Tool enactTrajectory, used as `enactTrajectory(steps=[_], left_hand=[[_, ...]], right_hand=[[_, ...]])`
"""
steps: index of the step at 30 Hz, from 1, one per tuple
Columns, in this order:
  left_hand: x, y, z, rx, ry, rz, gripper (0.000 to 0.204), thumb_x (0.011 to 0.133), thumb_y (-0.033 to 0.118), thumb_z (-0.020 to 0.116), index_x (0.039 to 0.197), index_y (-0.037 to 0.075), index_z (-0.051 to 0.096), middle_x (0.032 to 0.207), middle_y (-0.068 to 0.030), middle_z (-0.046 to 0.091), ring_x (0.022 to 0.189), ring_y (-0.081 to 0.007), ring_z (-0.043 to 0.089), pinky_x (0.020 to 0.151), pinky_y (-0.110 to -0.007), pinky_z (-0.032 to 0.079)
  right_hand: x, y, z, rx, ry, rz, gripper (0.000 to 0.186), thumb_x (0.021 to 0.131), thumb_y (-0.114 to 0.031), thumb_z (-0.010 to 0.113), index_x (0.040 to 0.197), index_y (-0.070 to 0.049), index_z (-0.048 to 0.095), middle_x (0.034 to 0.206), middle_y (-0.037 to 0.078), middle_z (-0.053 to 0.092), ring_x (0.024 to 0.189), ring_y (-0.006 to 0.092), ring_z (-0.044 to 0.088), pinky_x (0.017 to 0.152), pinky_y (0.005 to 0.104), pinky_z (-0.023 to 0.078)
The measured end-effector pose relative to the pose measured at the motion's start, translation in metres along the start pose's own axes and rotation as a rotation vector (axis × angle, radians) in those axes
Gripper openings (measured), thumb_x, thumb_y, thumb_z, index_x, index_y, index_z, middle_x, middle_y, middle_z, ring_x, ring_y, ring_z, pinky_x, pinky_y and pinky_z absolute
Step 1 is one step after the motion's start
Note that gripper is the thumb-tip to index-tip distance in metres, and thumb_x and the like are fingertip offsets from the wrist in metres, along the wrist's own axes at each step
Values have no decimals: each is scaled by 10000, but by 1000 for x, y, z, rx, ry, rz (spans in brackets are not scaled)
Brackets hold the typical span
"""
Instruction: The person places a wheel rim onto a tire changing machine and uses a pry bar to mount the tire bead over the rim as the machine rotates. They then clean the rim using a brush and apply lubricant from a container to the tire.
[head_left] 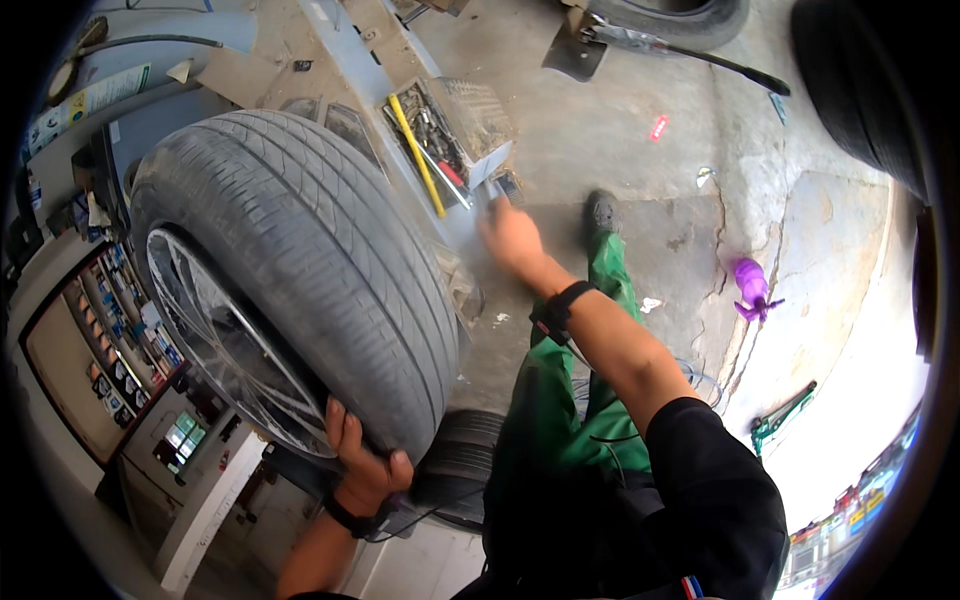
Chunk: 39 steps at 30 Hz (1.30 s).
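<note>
A large black car tire on a silver spoked rim stands upright at my left, its tread facing me. My left hand grips the tire's near lower edge, with the fingers on the rim side and the thumb by the tread. To the right of the tire, my right hand is raised near a tool tray. Its fingers are smeared by motion, so whether they hold anything does not show. The tray holds small metal parts, and a yellow bar and a red-handled tool lie across it.
Another tire is beside my legs, and more tires lie at the far right and top. A purple bottle and a green metal tool are on the cracked concrete floor. Shelves with goods are at the left.
</note>
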<state>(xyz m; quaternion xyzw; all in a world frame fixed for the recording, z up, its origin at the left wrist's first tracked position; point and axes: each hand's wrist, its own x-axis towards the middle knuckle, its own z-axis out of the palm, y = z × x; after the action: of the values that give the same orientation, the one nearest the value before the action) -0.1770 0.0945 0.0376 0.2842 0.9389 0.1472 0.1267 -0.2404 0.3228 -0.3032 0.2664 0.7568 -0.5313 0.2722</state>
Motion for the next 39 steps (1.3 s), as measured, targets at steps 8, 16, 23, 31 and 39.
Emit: enactTrajectory(steps=[8, 16, 23, 31, 39], left_hand=[[-7, 2, -1, 27, -6, -5, 813, 930, 509, 465, 1531, 1, 262, 1578, -256, 249, 1473, -434, 291, 1207, -592, 273], [-30, 3, -5, 129, -52, -54, 812, 898, 478, 468, 1537, 0, 321, 1554, -238, 329, 1443, -410, 344, 1175, -575, 321], [-13, 10, -20, 135, -208, -39, 701, 739, 382, 590, 1359, 54, 613, 1367, -184, 600, 1248, -399, 577, 1070, -517, 461], [-5, 11, -19, 160, -259, -22, 588, 905, 429, 431, 1325, 65, 623, 1500, -200, 471, 1360, -382, 460, 1141, -513, 360], [-16, 16, -11, 59, -48, -160, 620, 736, 303, 579, 1306, 71, 653, 1376, -176, 589, 1213, -392, 607, 1030, -507, 492]], right_hand=[[45, -35, 26, -145, -137, 30, 479, 962, -375, 648, 1180, 37, 542, 1014, 269, 721, 954, 435, 705, 831, 520, 572], [45, -37, 54, -105, -140, -338, 283, 967, -249, 575, 1136, -26, 614, 934, 227, 722, 879, 434, 703, 792, 532, 567], [48, -39, 54, -119, -159, -162, 299, 974, -308, 588, 1091, -34, 610, 950, 221, 729, 872, 429, 705, 789, 529, 566], [52, -56, 33, -188, -111, -76, 443, 965, -416, 626, 1030, 16, 556, 899, 229, 728, 822, 413, 722, 754, 508, 575], [89, -81, 36, -360, -144, -115, 437, 897, -262, 655, 1158, 33, 464, 939, 207, 750, 832, 369, 751, 735, 475, 586]])
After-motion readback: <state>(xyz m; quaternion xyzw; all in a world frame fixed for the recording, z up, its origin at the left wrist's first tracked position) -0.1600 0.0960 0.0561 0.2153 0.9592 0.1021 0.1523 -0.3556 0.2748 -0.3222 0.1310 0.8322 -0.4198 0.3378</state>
